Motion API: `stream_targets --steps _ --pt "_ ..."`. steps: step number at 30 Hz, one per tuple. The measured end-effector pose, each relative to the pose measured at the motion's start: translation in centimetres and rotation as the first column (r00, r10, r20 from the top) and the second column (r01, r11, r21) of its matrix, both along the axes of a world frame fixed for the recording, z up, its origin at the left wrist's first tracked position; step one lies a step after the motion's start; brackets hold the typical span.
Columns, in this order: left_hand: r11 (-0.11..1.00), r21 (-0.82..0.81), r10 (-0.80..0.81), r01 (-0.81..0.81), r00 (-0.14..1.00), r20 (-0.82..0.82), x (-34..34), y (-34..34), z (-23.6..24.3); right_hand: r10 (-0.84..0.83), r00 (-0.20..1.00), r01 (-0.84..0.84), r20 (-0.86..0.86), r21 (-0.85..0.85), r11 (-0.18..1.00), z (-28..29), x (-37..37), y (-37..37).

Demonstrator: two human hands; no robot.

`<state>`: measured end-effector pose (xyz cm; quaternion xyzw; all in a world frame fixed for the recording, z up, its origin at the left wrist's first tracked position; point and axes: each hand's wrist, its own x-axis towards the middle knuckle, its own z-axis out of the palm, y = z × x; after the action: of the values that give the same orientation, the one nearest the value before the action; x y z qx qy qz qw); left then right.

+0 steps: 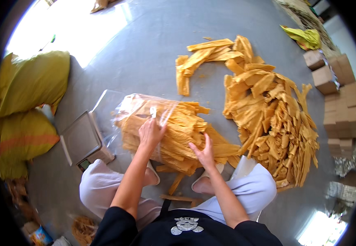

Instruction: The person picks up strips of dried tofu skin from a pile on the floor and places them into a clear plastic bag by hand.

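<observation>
A clear plastic bag [133,102] lies on its side on the floor before me, with long yellow dried strips [182,127] packed in it and sticking out of its mouth toward the right. My left hand [151,133] is on top of the bag near its mouth, fingers closed on the plastic. A small white patch shows just beyond those fingertips; I cannot make out what it is. My right hand [204,151] rests against the protruding strips on their near right side, thumb and fingers apart. The undersides of the bundle are hidden.
A big loose heap of the same strips [268,110] spreads over the floor at right. Left of the bag stands a flat scale [81,137]. Yellow woven sacks [30,86] fill the far left, and cardboard boxes [345,104] are stacked along the right. My bent knees flank the bundle.
</observation>
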<state>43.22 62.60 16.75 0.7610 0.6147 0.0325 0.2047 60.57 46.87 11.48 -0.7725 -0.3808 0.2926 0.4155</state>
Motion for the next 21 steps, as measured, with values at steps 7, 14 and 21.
stream_targets --steps 7,14,21 --pt "0.997 -0.044 0.059 -0.055 0.994 0.094 0.5 -0.1 -2.8 -0.012 0.964 -0.020 -0.267 -0.116 0.993 -0.1 -0.2 0.5" --pt "0.928 -0.370 0.230 -0.050 0.858 0.460 -0.7 0.7 -5.9 0.162 0.960 -0.188 -0.230 -0.095 0.978 -1.2 -0.8 1.3" --pt "0.997 -0.062 0.064 -0.049 0.958 0.278 0.5 0.5 -5.7 0.008 0.903 -0.017 -0.430 -0.017 1.000 -1.4 -0.1 2.3"
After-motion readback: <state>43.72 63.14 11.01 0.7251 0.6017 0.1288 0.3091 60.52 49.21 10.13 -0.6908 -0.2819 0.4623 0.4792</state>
